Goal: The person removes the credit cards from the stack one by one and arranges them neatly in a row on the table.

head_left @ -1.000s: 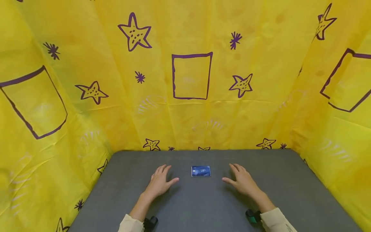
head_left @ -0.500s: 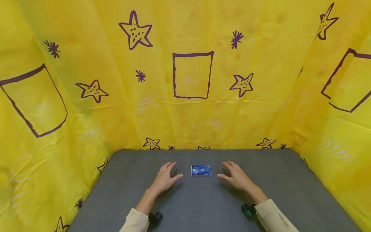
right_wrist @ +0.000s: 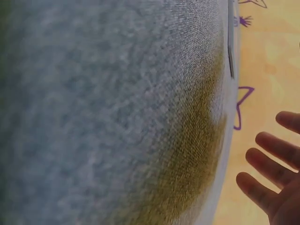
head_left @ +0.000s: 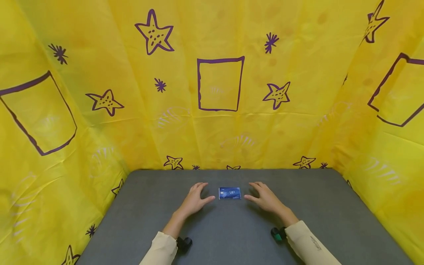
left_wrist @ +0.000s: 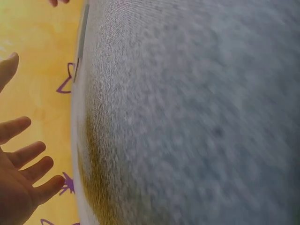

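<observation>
A blue card [head_left: 230, 193] printed with "VIP" lies flat on the grey table [head_left: 228, 235], near its far side. Just left of the card is my left hand [head_left: 193, 200], fingers spread and thumb pointing toward it, without touching. On the other side my right hand [head_left: 266, 198] mirrors this, its thumb a small distance from the card's right edge. Both hands hold nothing. In the left wrist view the left hand's fingers [left_wrist: 33, 154] are apart and extended. The right wrist view shows the right hand's fingers [right_wrist: 267, 164] likewise extended.
Yellow cloth [head_left: 218, 143] with purple starfish and square outlines hangs behind the table and along both sides. Dark bands with small devices [head_left: 184, 243] sit at both wrists, below cream sleeves [head_left: 309, 243].
Both hands have moved inward and slightly forward, narrowing the gap to the card on each side. The card stays in its place on the table.
</observation>
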{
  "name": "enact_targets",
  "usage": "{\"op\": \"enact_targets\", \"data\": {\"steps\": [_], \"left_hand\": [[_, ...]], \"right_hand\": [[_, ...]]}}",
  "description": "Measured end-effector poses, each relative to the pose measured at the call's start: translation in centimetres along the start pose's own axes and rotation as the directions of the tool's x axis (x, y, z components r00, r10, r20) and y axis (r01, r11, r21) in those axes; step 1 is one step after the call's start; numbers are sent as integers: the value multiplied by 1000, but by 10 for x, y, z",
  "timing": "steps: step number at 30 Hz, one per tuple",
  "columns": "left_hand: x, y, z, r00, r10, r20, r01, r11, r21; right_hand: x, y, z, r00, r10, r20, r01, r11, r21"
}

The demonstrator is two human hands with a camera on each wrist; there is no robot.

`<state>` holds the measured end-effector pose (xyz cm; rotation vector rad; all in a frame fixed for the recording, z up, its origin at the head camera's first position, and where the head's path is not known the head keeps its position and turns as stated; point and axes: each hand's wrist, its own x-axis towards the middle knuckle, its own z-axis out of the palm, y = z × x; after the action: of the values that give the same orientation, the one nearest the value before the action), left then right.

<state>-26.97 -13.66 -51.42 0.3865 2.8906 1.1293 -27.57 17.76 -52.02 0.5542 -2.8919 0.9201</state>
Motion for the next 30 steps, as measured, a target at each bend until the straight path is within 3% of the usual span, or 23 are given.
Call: {"op": "enact_targets", "data": {"steps": [16, 30], "left_hand": [[17, 7, 16, 998, 32, 48, -32, 999, -11], [28, 18, 26, 991, 19, 136, -20, 1000, 9]], "right_hand": [[17, -4, 11, 999, -23, 41, 24, 1000, -16], [30, -14, 18, 993, -56, 106, 62, 997, -54]]}}
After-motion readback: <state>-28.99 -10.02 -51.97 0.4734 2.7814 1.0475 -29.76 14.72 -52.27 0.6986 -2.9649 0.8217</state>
